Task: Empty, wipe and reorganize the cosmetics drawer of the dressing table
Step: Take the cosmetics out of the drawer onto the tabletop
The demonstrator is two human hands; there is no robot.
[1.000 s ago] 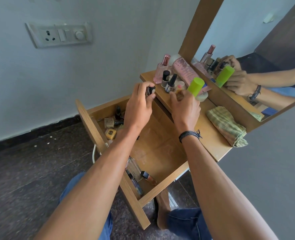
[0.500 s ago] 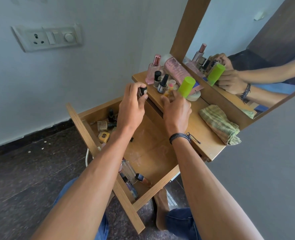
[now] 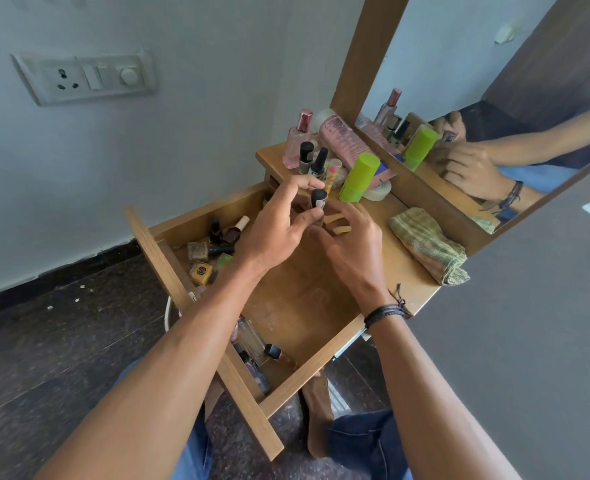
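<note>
The wooden drawer [image 3: 168,258] is pulled out under the dressing table top [image 3: 414,268]. Over its far edge my left hand [image 3: 279,223] pinches a small nail polish bottle [image 3: 318,199] with a black cap. Just right of it, my right hand [image 3: 352,247] hovers with fingers apart and holds nothing. A lime green bottle [image 3: 359,177] stands on the top beyond both hands. Nail polish bottles [image 3: 224,233] and a yellow box [image 3: 200,272] lie in the drawer's far left corner. More cosmetics [image 3: 255,348] lie at its near corner, partly hidden by my left forearm.
A pink perfume bottle [image 3: 297,140], two nail polish bottles [image 3: 312,159] and a pink tube [image 3: 345,140] stand at the back of the top. A folded green cloth [image 3: 428,244] lies on the right. The mirror [image 3: 494,91] rises behind. My knees and a bare foot [image 3: 317,410] are below.
My right hand has let go of the lime green bottle, which now stands on the top, and drawn back towards me. My left hand still holds the small bottle.
</note>
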